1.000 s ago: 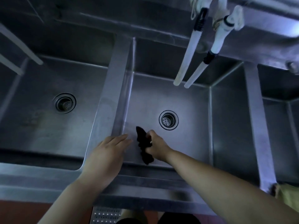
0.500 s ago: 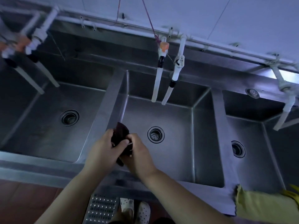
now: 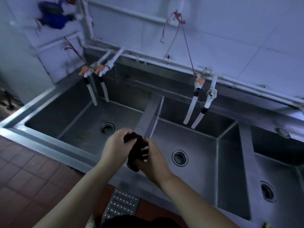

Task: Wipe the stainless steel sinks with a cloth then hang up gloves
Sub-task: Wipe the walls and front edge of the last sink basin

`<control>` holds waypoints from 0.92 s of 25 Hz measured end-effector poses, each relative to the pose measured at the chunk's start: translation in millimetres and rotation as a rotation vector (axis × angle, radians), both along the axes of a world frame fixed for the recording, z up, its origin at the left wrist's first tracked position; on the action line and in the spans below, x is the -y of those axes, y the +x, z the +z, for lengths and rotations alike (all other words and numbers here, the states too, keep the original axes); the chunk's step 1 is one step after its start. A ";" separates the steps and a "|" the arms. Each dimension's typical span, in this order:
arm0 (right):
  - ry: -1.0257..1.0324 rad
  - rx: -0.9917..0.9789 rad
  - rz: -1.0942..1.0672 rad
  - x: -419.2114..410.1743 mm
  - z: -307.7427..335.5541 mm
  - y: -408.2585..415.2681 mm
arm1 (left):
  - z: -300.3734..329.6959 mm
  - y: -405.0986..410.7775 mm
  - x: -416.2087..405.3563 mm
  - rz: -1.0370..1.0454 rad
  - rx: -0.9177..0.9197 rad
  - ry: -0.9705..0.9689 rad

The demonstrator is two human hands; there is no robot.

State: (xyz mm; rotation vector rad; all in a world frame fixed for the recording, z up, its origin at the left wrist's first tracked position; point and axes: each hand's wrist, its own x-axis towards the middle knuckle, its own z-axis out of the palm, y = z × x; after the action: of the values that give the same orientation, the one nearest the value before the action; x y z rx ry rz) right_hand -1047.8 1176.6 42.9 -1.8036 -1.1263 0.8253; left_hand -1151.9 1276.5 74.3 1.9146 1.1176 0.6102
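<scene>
A dark cloth (image 3: 136,150) is bunched between both my hands, above the divider between the left and middle basins. My left hand (image 3: 115,147) grips its upper end. My right hand (image 3: 153,160) curls round its lower part. The steel unit has three basins: left sink (image 3: 65,122), middle sink (image 3: 204,155) and right sink (image 3: 279,178). A small yellow bit at the bottom right edge (image 3: 267,225) may be the glove; most of it is out of frame.
White taps with orange handles hang over the left basin (image 3: 92,76) and middle basin (image 3: 199,92). White pipes (image 3: 148,58) run along the tiled wall, with red string (image 3: 179,30) tied to them. A metal floor grate (image 3: 121,204) lies below me on red tiles.
The cloth was lifted from the middle basin's floor by my right hand, and my left hand took hold of it too. My view rose from the basins toward the wall.
</scene>
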 end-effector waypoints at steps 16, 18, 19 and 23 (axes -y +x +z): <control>-0.051 0.368 -0.153 -255.1 9.0 -150.9 | -6.1 -193.8 -262.5 -0.116 -0.063 0.098; -0.117 0.421 -0.183 -271.2 4.2 -147.2 | -14.8 -194.3 -287.6 -0.163 -0.147 0.099; -0.154 0.438 -0.192 -279.0 -0.8 -143.8 | -20.8 -191.5 -297.7 -0.184 -0.194 0.090; -0.298 0.410 -0.160 -313.7 -31.5 -129.1 | -53.6 -179.4 -329.9 -0.250 -0.328 0.035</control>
State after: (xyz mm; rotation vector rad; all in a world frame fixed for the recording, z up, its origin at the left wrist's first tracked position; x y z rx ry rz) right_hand -1176.9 1490.3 11.4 -2.3555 -1.1329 0.5637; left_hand -1331.3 1606.4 20.7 2.1954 1.0445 0.1824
